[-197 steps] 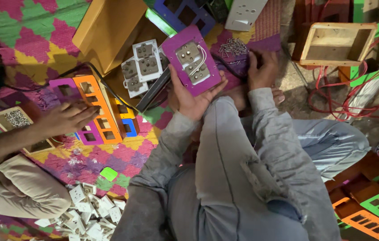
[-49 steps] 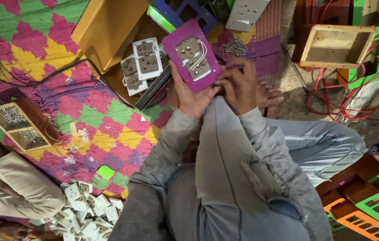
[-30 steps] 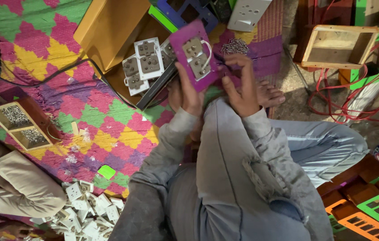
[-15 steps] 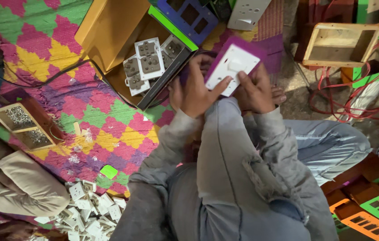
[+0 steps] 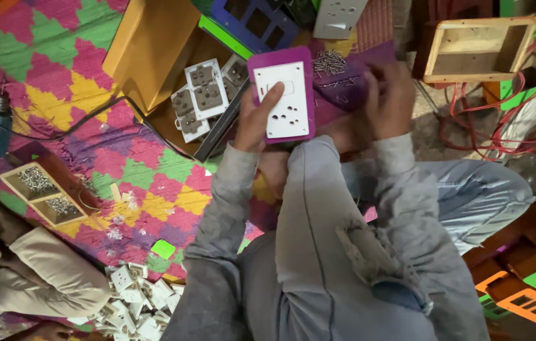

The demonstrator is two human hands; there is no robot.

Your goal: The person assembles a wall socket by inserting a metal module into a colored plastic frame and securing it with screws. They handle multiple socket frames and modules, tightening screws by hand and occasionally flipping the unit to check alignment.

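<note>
Purple switch plate with its white socket face up sits gripped in the left hand, thumb across the front, above the knees. Right hand is blurred over a purple tray of screws; its fingers' grip, cannot tell.

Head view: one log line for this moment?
left hand: holds purple switch plate, white face up | right hand: at screw pile, blurred
</note>
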